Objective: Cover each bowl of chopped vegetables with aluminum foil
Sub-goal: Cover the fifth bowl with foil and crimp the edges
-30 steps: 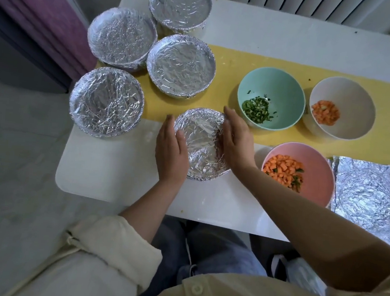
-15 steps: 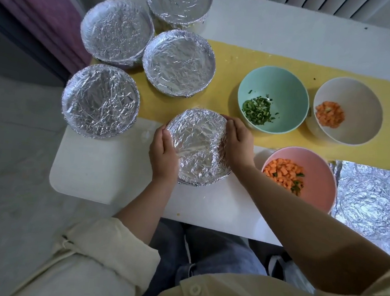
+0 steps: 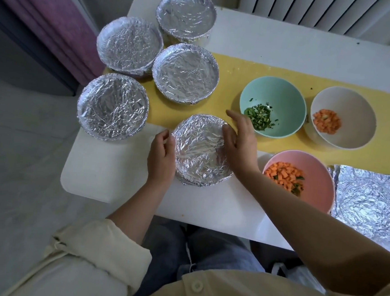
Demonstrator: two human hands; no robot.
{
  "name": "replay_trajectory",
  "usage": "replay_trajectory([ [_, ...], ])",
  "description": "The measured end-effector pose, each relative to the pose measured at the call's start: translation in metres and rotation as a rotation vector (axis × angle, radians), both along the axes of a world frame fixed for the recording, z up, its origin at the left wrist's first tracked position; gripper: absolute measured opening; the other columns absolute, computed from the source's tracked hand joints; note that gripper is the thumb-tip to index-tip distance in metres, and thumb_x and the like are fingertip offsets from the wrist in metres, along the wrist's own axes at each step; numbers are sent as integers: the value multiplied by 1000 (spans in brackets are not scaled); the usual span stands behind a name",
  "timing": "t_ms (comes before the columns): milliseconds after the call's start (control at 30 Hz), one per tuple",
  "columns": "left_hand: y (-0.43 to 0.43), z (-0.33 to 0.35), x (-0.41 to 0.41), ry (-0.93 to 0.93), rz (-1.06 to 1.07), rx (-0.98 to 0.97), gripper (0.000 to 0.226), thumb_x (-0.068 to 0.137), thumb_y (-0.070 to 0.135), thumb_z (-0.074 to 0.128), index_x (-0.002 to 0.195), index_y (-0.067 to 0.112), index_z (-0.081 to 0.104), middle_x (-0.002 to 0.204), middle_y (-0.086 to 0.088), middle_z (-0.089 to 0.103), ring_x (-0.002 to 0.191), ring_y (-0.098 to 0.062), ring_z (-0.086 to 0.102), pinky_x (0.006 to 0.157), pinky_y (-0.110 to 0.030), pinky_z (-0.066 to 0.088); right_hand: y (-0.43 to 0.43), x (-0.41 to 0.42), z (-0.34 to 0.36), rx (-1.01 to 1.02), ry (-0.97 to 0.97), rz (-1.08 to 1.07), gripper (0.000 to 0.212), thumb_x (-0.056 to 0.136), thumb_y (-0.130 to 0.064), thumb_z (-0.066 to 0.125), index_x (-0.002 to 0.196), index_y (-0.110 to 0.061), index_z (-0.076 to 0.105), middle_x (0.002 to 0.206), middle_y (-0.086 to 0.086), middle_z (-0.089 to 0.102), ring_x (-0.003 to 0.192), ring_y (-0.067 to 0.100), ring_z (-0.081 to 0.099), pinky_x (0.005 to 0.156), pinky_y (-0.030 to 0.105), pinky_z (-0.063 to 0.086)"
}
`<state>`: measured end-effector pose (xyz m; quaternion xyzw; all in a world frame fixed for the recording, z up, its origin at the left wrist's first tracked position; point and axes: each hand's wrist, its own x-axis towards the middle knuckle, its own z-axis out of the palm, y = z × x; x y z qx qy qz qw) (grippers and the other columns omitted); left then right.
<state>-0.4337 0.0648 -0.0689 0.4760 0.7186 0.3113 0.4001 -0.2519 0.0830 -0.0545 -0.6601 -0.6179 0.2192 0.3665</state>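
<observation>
Bare white tabletop (image 3: 97,177) lay open at the front-left corner and along the back right. Four round foil-covered bowls (image 3: 183,76) crowded the back left, packed close. Left hand (image 3: 162,159) and right hand (image 3: 241,147) flanked a fifth foil-wrapped bowl (image 3: 200,153), blocking both its sides. Teal bowl of chopped greens (image 3: 283,92), beige bowl of diced carrot (image 3: 358,103), pink bowl of diced carrot (image 3: 321,173) and crumpled foil sheet (image 3: 370,203) filled the right. A lane of yellow runner (image 3: 230,80) stayed free between cluster and teal bowl.

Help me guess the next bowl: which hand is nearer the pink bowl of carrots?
Right. The right hand touches the foil-covered bowl's right rim, just left of the pink bowl; the left hand is on that covered bowl's far, left side.
</observation>
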Motion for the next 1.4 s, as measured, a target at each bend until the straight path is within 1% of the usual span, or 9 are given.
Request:
replay_trajectory([
  [133,-9,0,-10,120,29,66,31,102,21,45,125,6,57,122,-11,58,106,-18,54,81,-16,32,-23,-25,19,167,-95,332,16,88,-17,64,100,-6,65,92,8,59,85,23,56,75,36,45],
  [233,-16,6,-15,158,44,65,23,99,18,48,113,9,63,114,-10,58,90,-10,47,76,-19,32,-49,-41,14,109,-349,549,32,76,-35,75,92,-10,61,88,6,58,80,27,55,71,36,41],
  [333,-21,9,-17,174,56,37,17,97,18,48,102,9,62,105,-9,62,88,-19,52,74,-28,36,-65,-50,6,30,-514,548,51,58,-37,87,89,-9,58,84,8,60,73,28,57,63,33,41],
  [467,-29,9,-20,176,7,2,19,98,22,47,88,9,58,82,-5,63,76,-25,54,63,-32,34,-64,-58,5,10,-540,449,47,46,-20,92,76,-8,58,69,8,59,58,29,58,52,29,43],
  [600,-36,9,-25,184,-138,-43,38,99,31,46,74,6,59,69,-9,63,68,-28,57,55,-31,33,-64,-55,2,27,-530,467,31,54,-15,86,64,-10,58,62,7,57,54,30,56,51,31,45],
  [767,-36,9,-25,202,-247,-91,53,96,48,46,68,6,60,64,-9,63,65,-27,60,62,-36,44,-64,-51,-2,83,-485,486,18,75,-17,63,59,-9,61,60,6,52,54,29,52,48,34,44],
  [933,-33,14,-24,330,-278,-205,62,91,60,44,65,8,66,66,-7,68,65,-27,64,66,-34,49,-65,-53,3,104,-481,504,21,66,-5,77,56,-7,59,59,7,51,54,29,52,45,28,35],
  [1167,-25,13,-15,307,-399,-303,45,98,35,40,85,3,68,87,-18,70,83,-36,65,71,-35,45,-65,-52,-3,108,-441,532,16,75,-7,71,61,-7,64,64,8,53,59,29,54,46,31,43],
  [1400,-30,16,-13,229,-351,-340,42,94,33,41,75,9,69,69,-4,71,78,-31,68,79,-39,55,-69,-49,-2,155,-435,516,25,87,-19,61,65,-8,62,66,8,52,60,28,53,48,32,42],
])
